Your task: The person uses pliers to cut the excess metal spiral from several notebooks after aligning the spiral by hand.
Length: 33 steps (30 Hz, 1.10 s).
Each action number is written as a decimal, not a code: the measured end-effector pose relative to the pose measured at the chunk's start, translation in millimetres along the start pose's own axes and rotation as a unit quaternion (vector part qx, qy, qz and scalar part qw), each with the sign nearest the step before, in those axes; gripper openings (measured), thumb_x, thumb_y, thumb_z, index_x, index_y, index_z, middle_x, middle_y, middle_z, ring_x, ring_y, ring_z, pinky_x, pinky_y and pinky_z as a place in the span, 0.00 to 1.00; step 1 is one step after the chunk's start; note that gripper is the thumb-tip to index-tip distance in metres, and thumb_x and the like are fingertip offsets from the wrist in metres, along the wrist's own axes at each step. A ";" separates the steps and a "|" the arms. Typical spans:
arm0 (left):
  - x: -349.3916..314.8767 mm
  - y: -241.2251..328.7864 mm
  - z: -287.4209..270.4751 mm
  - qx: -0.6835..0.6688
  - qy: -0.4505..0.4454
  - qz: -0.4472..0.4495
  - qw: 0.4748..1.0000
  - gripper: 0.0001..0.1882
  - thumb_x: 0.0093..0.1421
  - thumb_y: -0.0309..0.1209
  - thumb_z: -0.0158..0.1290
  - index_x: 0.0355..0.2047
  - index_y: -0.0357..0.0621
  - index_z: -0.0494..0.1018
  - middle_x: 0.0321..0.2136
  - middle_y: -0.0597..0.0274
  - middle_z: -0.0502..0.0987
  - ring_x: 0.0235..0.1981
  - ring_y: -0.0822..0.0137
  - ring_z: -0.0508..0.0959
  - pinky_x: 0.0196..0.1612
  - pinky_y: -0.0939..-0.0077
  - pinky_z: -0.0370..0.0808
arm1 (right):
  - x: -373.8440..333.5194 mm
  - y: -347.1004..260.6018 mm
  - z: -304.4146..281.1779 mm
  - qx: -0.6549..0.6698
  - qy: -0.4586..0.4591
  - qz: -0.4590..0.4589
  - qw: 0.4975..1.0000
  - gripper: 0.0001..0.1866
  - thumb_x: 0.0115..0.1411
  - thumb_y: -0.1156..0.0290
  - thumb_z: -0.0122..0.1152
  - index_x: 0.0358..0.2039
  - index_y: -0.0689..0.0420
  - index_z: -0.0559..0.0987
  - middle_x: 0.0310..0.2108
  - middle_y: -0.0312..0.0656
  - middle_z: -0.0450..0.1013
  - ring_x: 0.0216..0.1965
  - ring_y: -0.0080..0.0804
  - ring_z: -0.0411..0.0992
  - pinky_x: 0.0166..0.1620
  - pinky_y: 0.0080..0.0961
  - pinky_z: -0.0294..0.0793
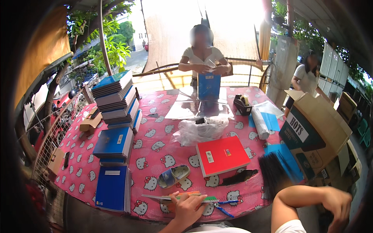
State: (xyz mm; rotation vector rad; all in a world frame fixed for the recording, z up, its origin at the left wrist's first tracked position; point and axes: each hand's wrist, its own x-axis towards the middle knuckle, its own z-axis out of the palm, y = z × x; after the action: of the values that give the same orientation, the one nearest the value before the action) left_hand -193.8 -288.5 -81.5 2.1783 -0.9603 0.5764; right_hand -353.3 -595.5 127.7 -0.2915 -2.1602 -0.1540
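Observation:
My left hand [188,206] is closed on a thin spiral notebook [211,200] at the table's near edge. The notebook appears almost edge-on, with its coil toward the right; orange and green show along it. A blue strip-like thing [223,211] lies against its right end. Off to the right, my right hand [337,204] hangs from a bent wrist beside the cardboard box [314,132], apart from it. Its fingers point down, loosely stretched, and nothing shows in them. Just beyond my left hand are a blue slipper [173,176] and a thick red book [223,156].
Tall stacks of blue notebooks [112,141] stand at left. Thin black strands [274,173] lie by the box. Clear plastic [202,130], a tape dispenser [243,105] and a roll [259,123] occupy the middle. Across the table a person handles a blue book [209,86]; another person stands right.

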 end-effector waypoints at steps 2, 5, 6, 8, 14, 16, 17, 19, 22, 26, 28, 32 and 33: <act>-2.3 -0.1 5.3 0.000 0.000 -0.002 1.000 0.15 0.43 0.38 0.66 0.33 0.57 0.80 0.26 0.79 0.80 0.30 0.74 0.75 0.53 0.59 0.52 | -63.4 40.7 -38.0 -0.100 0.226 0.077 0.966 0.12 0.58 0.69 0.47 0.29 0.63 0.77 0.27 0.52 0.74 0.26 0.42 0.73 0.34 0.36 0.74; -16.2 7.0 -11.8 0.048 -0.011 -0.049 0.998 0.14 0.45 0.38 0.64 0.34 0.57 0.79 0.36 0.74 0.78 0.40 0.71 0.75 0.53 0.57 0.53 | -210.5 125.4 -84.5 -0.085 0.554 0.544 0.624 0.14 0.57 0.64 0.62 0.43 0.53 0.76 0.39 0.39 0.72 0.40 0.26 0.70 0.48 0.28 0.70; -17.4 9.7 -12.6 0.065 -0.008 -0.054 0.996 0.15 0.43 0.38 0.66 0.33 0.57 0.79 0.40 0.72 0.77 0.43 0.70 0.74 0.54 0.58 0.53 | -239.8 167.8 -94.3 -0.172 0.386 0.698 0.578 0.20 0.56 0.64 0.63 0.48 0.56 0.75 0.40 0.43 0.72 0.44 0.34 0.71 0.48 0.33 0.71; -12.3 12.6 6.1 0.048 0.002 -0.039 0.998 0.16 0.42 0.38 0.66 0.34 0.57 0.79 0.44 0.70 0.75 0.45 0.68 0.73 0.56 0.57 0.53 | -347.3 199.5 -71.5 -0.353 0.074 0.785 0.504 0.29 0.46 0.62 0.70 0.48 0.56 0.74 0.48 0.47 0.69 0.50 0.43 0.68 0.50 0.38 0.70; -25.5 8.1 9.4 0.081 0.035 -0.055 0.995 0.21 0.42 0.40 0.66 0.38 0.54 0.78 0.41 0.71 0.76 0.44 0.68 0.74 0.58 0.55 0.52 | -449.4 261.1 -20.5 -0.389 -0.122 0.774 0.484 0.29 0.40 0.62 0.69 0.44 0.58 0.73 0.49 0.48 0.68 0.51 0.50 0.67 0.50 0.43 0.71; -16.3 11.6 9.9 0.078 0.035 -0.055 0.995 0.22 0.42 0.42 0.66 0.38 0.53 0.77 0.38 0.71 0.77 0.43 0.68 0.74 0.59 0.55 0.52 | -465.9 260.9 -21.9 -0.366 -0.138 0.795 0.463 0.29 0.41 0.61 0.68 0.44 0.59 0.72 0.42 0.48 0.72 0.46 0.49 0.71 0.47 0.40 0.73; -16.0 12.2 6.9 0.085 0.033 -0.056 0.994 0.23 0.42 0.43 0.66 0.39 0.52 0.77 0.36 0.71 0.77 0.42 0.68 0.75 0.59 0.55 0.52 | -455.1 269.6 -26.2 -0.322 -0.120 0.814 0.468 0.24 0.41 0.67 0.66 0.40 0.59 0.74 0.37 0.49 0.73 0.42 0.49 0.73 0.44 0.38 0.74; -17.7 8.3 4.8 0.084 0.039 -0.061 0.994 0.23 0.41 0.44 0.67 0.37 0.51 0.77 0.35 0.71 0.77 0.42 0.68 0.75 0.59 0.55 0.52 | -417.4 265.5 -25.5 -0.337 0.010 0.801 0.495 0.22 0.41 0.71 0.65 0.39 0.60 0.74 0.36 0.49 0.73 0.41 0.45 0.73 0.44 0.35 0.74; -7.2 2.9 4.1 0.069 0.050 -0.048 0.995 0.21 0.38 0.44 0.68 0.32 0.50 0.77 0.32 0.70 0.78 0.40 0.67 0.76 0.58 0.54 0.54 | -365.3 231.4 -37.9 -0.277 0.318 0.727 0.542 0.22 0.40 0.80 0.62 0.40 0.61 0.72 0.31 0.46 0.72 0.39 0.36 0.73 0.43 0.29 0.72; 2.8 -3.3 10.0 0.081 0.040 -0.066 0.994 0.18 0.40 0.44 0.67 0.28 0.50 0.77 0.28 0.67 0.78 0.37 0.65 0.76 0.58 0.51 0.53 | -343.6 147.7 -28.6 -0.248 0.296 0.748 0.540 0.29 0.39 0.81 0.63 0.47 0.60 0.73 0.36 0.44 0.74 0.39 0.32 0.73 0.44 0.27 0.72; 5.9 -3.9 13.9 0.063 0.058 -0.067 0.994 0.17 0.39 0.43 0.68 0.26 0.50 0.77 0.26 0.67 0.77 0.36 0.66 0.76 0.59 0.51 0.53 | -342.6 128.0 -21.4 -0.372 0.307 0.738 0.471 0.29 0.41 0.83 0.61 0.48 0.59 0.73 0.40 0.43 0.75 0.41 0.28 0.73 0.46 0.26 0.72; 9.0 -6.1 24.0 0.055 0.111 -0.057 0.991 0.16 0.37 0.41 0.69 0.22 0.50 0.76 0.22 0.69 0.76 0.34 0.66 0.76 0.60 0.51 0.52 | -317.1 88.0 -20.8 0.098 0.612 0.417 0.665 0.27 0.42 0.79 0.66 0.47 0.58 0.74 0.41 0.42 0.75 0.43 0.26 0.73 0.47 0.27 0.72; 10.2 -3.9 22.7 0.049 0.097 -0.061 0.992 0.15 0.38 0.40 0.69 0.22 0.50 0.76 0.21 0.69 0.76 0.34 0.67 0.76 0.60 0.52 0.53 | -328.0 79.7 -17.9 -0.076 0.465 0.583 0.662 0.26 0.43 0.75 0.68 0.47 0.58 0.74 0.41 0.42 0.75 0.42 0.27 0.73 0.46 0.27 0.73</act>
State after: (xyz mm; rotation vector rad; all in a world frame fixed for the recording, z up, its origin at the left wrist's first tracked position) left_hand -181.6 -308.0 -92.0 2.2008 -0.7052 0.7730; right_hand -138.1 -571.8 -131.8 -1.3071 -0.6435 0.2316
